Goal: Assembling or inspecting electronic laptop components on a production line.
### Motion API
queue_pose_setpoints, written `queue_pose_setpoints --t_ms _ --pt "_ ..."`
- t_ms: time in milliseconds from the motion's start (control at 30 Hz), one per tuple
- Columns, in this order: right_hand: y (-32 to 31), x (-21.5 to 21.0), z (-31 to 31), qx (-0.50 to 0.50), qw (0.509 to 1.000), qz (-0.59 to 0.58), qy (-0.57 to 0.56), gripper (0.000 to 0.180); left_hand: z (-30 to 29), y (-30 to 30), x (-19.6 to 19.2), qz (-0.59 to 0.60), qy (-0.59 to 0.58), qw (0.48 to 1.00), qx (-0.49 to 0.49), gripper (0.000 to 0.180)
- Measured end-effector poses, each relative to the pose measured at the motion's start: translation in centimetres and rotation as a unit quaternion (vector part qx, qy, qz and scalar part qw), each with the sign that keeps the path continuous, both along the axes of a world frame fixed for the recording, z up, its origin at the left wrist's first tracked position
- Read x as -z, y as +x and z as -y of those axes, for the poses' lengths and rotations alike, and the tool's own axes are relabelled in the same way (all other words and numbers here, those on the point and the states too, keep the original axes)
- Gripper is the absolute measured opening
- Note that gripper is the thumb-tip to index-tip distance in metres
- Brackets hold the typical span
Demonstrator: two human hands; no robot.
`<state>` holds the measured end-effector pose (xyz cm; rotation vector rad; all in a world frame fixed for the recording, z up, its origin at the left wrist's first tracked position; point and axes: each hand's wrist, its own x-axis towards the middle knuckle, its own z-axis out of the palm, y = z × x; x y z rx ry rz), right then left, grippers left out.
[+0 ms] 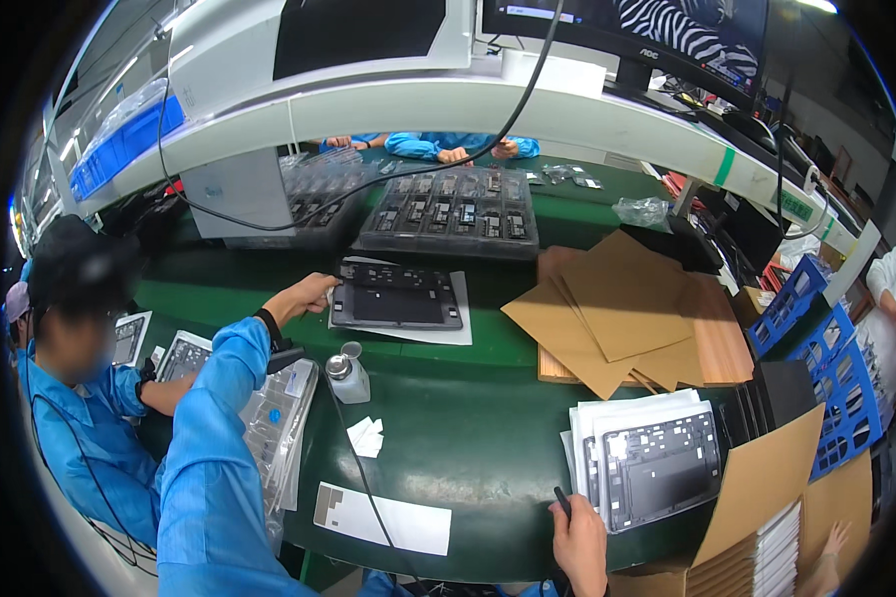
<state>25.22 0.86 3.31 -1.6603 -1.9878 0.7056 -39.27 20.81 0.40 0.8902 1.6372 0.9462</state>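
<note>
My left hand (311, 296) is stretched far out over the green bench. Its fingers pinch the left edge of a black tablet housing (400, 301), which lies on a white sheet (458, 298). Near the front edge, my right hand (581, 549) is closed round a slim black pen-like tool (562, 500) whose tip sticks out past the fingers. Just beyond that hand lies a stack of white sheets (589, 423) with another black tablet housing (662, 468) on top.
A pump bottle (348, 378), crumpled tissue (366, 438) and white strip (383, 518) lie mid-bench. Cardboard sheets (627, 298) sit at right, above an open carton (767, 488). Clear trays of parts (453, 214) stand at the back. A co-worker (85, 398) sits left; a cable (353, 448) crosses the bench.
</note>
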Motion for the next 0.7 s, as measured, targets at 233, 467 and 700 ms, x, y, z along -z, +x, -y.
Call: queue_pose_setpoints --t_ms 233,467,700 --pt "-0.5 -3.8 0.8 -0.017 0.997 -0.069 0.033 0.017 7.0 2.6 -8.0 -0.357 0.193 0.914 0.024 0.026" --pt "8.7 -3.3 2.2 0.241 0.965 -0.073 0.071 0.016 24.0 31.5 -15.9 -0.019 0.185 0.969 0.16 0.012" --pt "10.5 2.8 0.8 0.291 0.954 -0.057 0.046 0.039 15.5 50.5 -0.8 0.034 0.089 0.967 0.235 0.034"
